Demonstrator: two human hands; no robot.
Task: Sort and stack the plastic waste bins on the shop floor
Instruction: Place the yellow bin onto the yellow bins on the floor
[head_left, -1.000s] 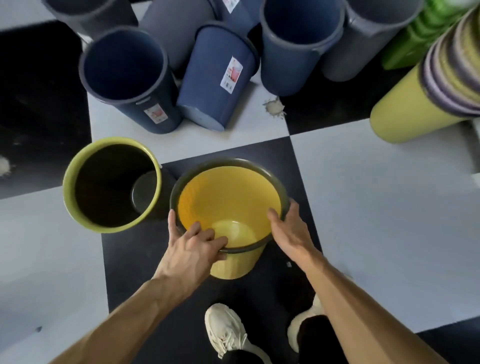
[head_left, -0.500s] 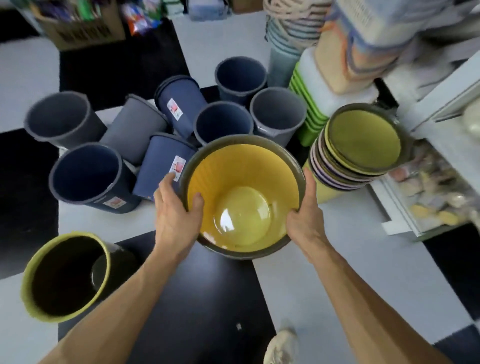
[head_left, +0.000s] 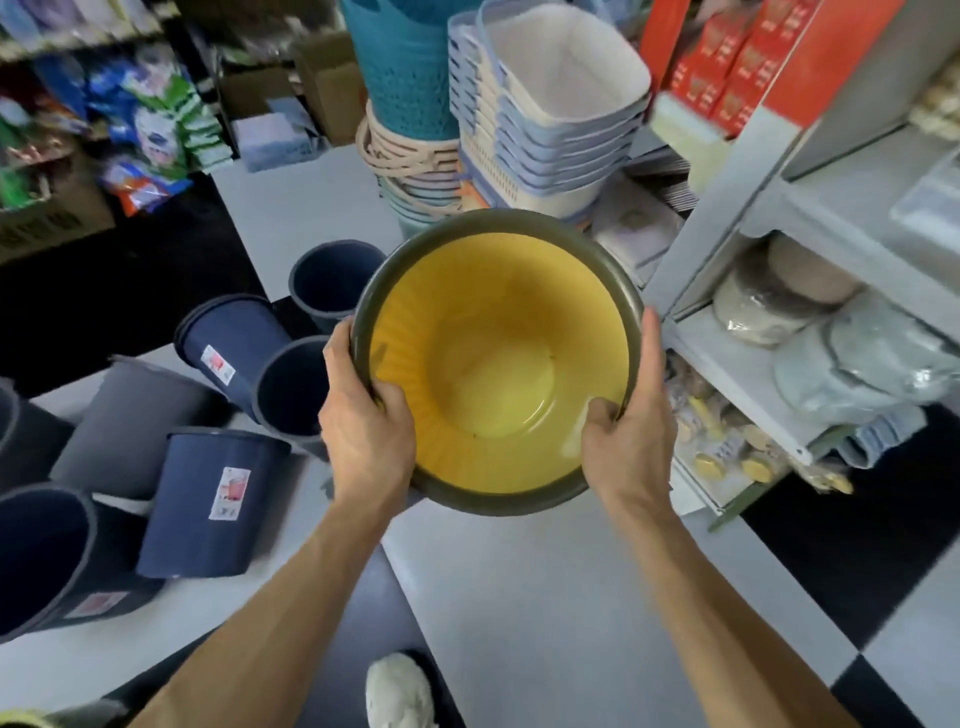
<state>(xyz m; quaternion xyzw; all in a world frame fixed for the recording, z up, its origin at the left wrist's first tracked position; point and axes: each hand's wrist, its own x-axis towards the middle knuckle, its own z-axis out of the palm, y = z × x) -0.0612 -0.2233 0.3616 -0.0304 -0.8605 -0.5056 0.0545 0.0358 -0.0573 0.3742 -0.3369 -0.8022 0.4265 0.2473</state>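
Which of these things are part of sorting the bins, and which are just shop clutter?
Part of the job:
yellow bin, held by left hand and right hand
dark blue bins on the floor
grey bin

Just lying about:
stacked baskets
shelf goods
snack packets

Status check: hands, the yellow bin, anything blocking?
Left hand and right hand grip the yellow bin by its rim. Bin held off floor. Basket stack ahead.

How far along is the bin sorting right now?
Done: nothing visibly stacked in this view. In hand: the yellow bin, lifted off the floor, gripped at its rim by the left hand and right hand. Left: the loose blue bins and a grey bin, several tipped over.
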